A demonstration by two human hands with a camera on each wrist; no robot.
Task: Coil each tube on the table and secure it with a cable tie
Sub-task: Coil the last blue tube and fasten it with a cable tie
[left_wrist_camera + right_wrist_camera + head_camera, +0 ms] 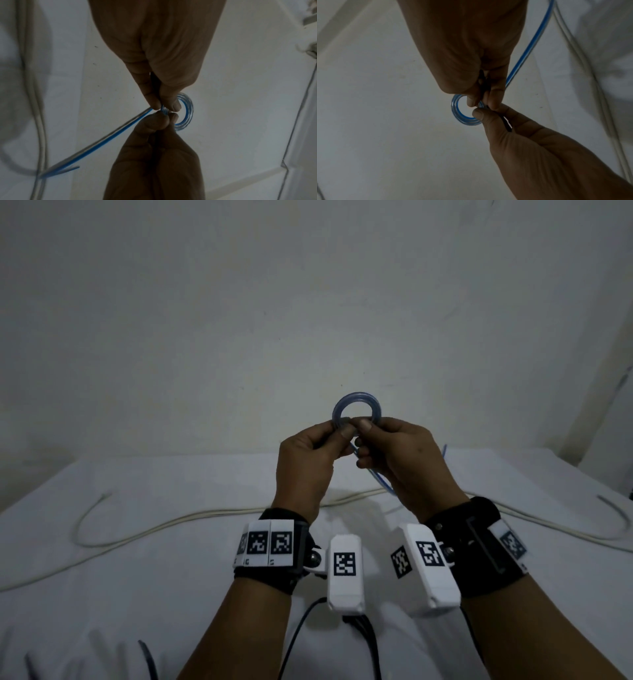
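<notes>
A small coil of clear tube with a blue stripe [356, 397] is held up above the table, in front of the wall. My left hand [337, 429] and right hand [364, 428] both pinch the coil's lower edge, thumbs almost touching. The left wrist view shows the coil [188, 111] pinched between the left hand [164, 106] and the right hand [164, 116]. The tube's loose tail [109, 138] trails down toward the table. In the right wrist view a thin black strip [506, 124], likely a cable tie, lies between the left thumb and fingers beside the coil [454, 108].
A long pale tube [205, 515] lies uncoiled across the white-covered table [137, 594], and another curves at the right [582, 529]. Dark strips [147, 659] lie at the near left edge. Black cables [298, 628] hang from the wrist cameras.
</notes>
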